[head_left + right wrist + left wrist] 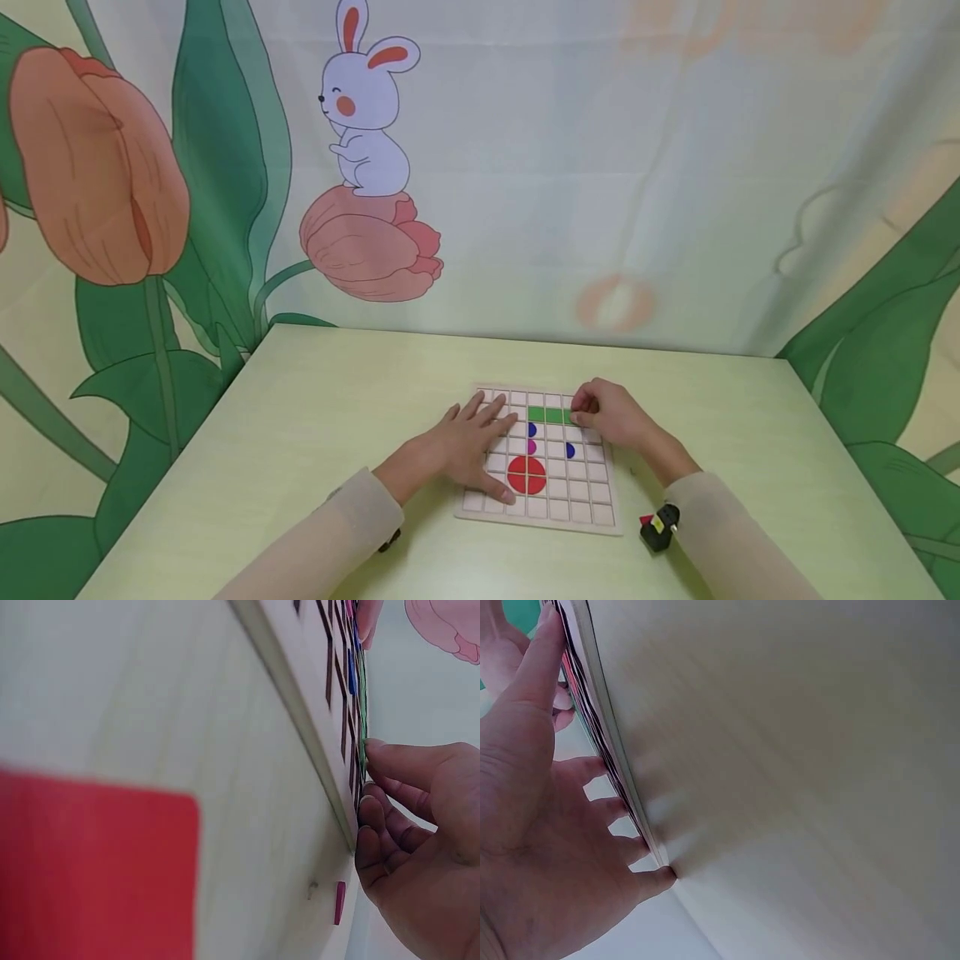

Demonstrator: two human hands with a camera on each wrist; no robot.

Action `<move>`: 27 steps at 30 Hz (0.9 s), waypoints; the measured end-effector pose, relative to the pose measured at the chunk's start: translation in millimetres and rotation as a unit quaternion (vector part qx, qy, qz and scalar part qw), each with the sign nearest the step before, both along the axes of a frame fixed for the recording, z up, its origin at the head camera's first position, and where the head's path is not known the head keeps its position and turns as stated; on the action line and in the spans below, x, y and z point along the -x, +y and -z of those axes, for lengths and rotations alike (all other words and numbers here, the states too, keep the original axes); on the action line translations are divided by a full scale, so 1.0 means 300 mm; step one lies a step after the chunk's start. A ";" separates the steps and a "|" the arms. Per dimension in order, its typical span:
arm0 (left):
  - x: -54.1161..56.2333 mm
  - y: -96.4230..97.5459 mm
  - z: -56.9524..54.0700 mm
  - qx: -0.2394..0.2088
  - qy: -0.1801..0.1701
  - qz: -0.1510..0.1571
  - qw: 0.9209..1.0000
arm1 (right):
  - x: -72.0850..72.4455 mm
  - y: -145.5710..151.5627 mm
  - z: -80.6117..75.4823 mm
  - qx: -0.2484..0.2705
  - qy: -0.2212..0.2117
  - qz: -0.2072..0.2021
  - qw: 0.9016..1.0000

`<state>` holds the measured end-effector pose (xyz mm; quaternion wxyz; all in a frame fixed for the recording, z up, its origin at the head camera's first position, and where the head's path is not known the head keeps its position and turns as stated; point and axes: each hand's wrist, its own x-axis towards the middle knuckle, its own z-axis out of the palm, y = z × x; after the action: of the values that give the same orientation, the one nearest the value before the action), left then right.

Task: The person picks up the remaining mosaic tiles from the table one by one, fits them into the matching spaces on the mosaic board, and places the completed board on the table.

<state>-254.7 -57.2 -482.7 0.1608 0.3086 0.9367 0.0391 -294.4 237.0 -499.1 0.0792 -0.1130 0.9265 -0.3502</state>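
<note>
My left hand (468,442) lies with spread fingers across the left side of a pale square grid board (558,527); in the left wrist view the fingertips (660,881) reach the board's edge. My right hand (611,410) is over the upper right of the board, pinching the end of a row of green square tiles (551,415). In the right wrist view the thumb tip is on the green edge and the other fingers curl beside it. Red quarter pieces form a circle (527,475). Blue half-round pieces (571,451) and a magenta piece (532,447) lie in other cells.
A small magenta piece (340,903) is on the table beyond the board. A red flat shape (97,862) fills the near corner of the right wrist view. A black wrist device (658,529) hangs under the right sleeve. Behind the table (360,392) hangs a printed curtain (525,167).
</note>
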 end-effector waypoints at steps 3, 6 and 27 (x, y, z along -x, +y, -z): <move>-0.001 0.000 -0.001 0.000 -0.002 0.000 1.000 | -0.001 -0.001 0.002 -0.009 0.005 -0.002 1.000; -0.002 0.001 -0.003 -0.001 -0.004 0.000 1.000 | -0.005 -0.003 -0.001 -0.019 0.011 -0.002 1.000; 0.000 -0.001 0.000 -0.007 -0.001 -0.001 1.000 | -0.040 0.032 -0.081 -0.039 0.028 -0.050 0.998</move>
<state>-254.8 -57.4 -482.6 0.1594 0.3092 0.9364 0.0463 -282.5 246.6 -474.7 0.0747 -0.1658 0.9346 -0.3057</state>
